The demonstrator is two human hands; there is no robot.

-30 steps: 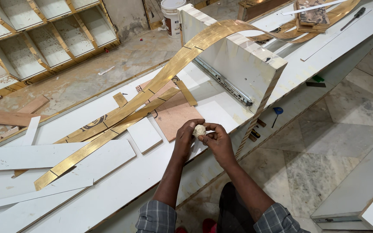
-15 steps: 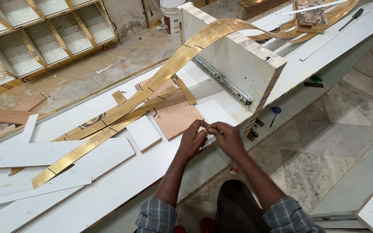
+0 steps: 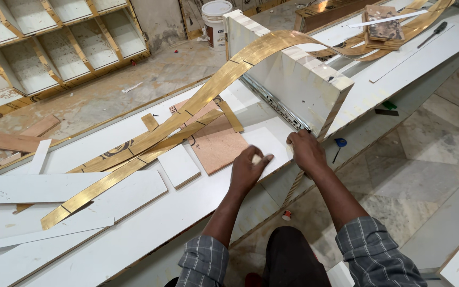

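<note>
My left hand [image 3: 248,167] presses a small white wad [image 3: 256,158] onto the white board [image 3: 150,223] that lies across the bench. My right hand [image 3: 306,151] rests on the same board a little to the right, fingers down at the base of an upright white box [image 3: 298,87]. That box has a metal drawer slide [image 3: 274,103] along its side. Long gold strips [image 3: 187,111] arch over the box and run left across the board. A brown plywood square [image 3: 216,143] lies just left of my left hand.
A small white panel [image 3: 178,165] lies beside the plywood, with more white offcuts [image 3: 54,188] at left. A white bucket [image 3: 216,21] and a shelf unit [image 3: 54,42] stand on the floor beyond. A screwdriver [image 3: 434,34] lies far right. A small cap [image 3: 287,215] lies on the tiled floor.
My hands were together around the white wad. They have parted: the left one now presses the wad on the board, and the right one has moved right toward the box.
</note>
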